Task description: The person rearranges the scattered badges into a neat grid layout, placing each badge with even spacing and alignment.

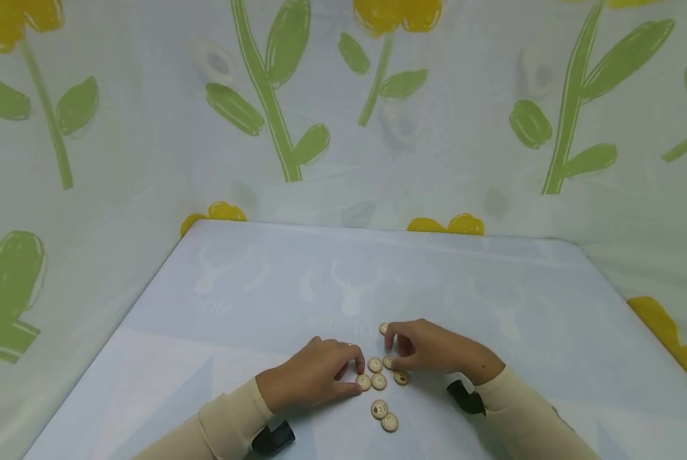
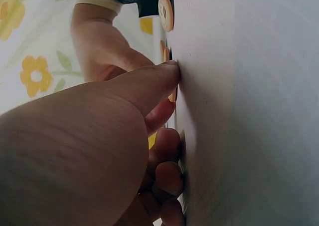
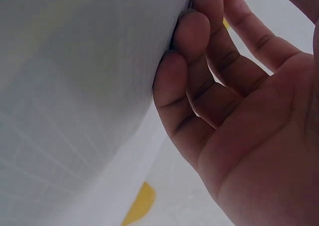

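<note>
Several round wooden buttons lie on the table in a loose cluster between the two hands. My left hand (image 1: 320,374), fingers bent, has its thumb and index finger at either side of a button (image 1: 363,382) at the cluster's left edge. In the left wrist view that thumb (image 2: 162,79) comes down to the table, with a button (image 2: 172,95) just beyond it. From the right, my right hand (image 1: 426,345) holds thumb and index finger about another button (image 1: 388,362). Its other fingers (image 3: 172,79) curl down to the tabletop in the right wrist view.
Two buttons (image 1: 379,409) overlap nearer the front, and one (image 1: 384,328) lies behind the right index finger. Dark wrist straps (image 1: 274,439) sit under both sleeves. The pale table (image 1: 251,255) has cloth with yellow flowers and green leaves behind it.
</note>
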A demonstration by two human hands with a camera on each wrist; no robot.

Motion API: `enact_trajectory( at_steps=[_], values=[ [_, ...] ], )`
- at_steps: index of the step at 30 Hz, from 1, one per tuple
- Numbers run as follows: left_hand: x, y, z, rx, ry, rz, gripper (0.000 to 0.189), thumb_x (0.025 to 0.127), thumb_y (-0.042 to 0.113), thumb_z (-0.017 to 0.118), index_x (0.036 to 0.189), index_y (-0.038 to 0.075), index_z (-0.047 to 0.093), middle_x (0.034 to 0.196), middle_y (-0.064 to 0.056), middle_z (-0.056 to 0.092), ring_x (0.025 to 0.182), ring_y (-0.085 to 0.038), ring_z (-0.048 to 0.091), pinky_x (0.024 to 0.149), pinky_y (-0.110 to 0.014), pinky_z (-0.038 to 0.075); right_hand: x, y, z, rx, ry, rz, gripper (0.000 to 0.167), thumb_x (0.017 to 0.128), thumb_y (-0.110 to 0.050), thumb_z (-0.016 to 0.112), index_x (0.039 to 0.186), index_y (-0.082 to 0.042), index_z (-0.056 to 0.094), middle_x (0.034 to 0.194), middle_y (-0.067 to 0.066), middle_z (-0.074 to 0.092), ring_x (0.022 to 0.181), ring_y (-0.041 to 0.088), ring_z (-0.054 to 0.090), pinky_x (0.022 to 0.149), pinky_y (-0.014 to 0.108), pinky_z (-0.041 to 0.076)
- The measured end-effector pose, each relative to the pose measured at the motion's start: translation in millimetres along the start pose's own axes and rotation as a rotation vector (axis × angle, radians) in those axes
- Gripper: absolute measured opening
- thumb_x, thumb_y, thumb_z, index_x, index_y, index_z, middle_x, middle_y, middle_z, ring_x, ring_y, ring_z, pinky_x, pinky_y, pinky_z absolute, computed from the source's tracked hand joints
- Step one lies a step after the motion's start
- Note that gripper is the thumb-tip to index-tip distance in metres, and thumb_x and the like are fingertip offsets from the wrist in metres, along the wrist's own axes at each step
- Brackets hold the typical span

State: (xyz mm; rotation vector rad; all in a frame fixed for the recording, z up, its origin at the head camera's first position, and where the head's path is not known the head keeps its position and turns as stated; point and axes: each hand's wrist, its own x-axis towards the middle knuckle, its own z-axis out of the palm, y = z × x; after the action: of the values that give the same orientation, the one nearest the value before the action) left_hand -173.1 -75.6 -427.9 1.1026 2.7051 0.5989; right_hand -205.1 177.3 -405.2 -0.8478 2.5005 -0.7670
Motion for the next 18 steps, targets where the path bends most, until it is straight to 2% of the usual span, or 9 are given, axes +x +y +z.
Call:
enact_trajectory(
  at_steps=[7, 18],
  values=[
    [-0.6, 1.8, 0.1, -0.01, -0.009, -0.015, 0.019, 0.088, 0.041, 0.075, 0.098, 0.029, 0.064, 0.065, 0.015, 0.047, 0.061, 0.001, 0.041, 0.065, -0.024, 0.032, -0.1, 0.3, 4.5, -0.012, -0.007, -0.004, 0.016, 0.088, -0.02, 0.076, 0.098, -0.02, 0.064, 0.072, -0.009, 0.054, 0.065, 0.002, 0.048, 0.058, 0.02, 0.042],
    [1.3, 1.3, 1.1, 0.005, 0.001, -0.004, 0.019, 0.088, 0.042, 0.075, 0.099, 0.03, 0.064, 0.065, 0.016, 0.047, 0.062, 0.001, 0.041, 0.066, -0.024, 0.032, -1.9, -2.8, 2.4, -0.024, 0.008, -0.009, 0.018, 0.085, -0.018, 0.078, 0.095, -0.019, 0.063, 0.072, -0.008, 0.055, 0.064, 0.003, 0.048, 0.059, 0.021, 0.042]
  ],
)
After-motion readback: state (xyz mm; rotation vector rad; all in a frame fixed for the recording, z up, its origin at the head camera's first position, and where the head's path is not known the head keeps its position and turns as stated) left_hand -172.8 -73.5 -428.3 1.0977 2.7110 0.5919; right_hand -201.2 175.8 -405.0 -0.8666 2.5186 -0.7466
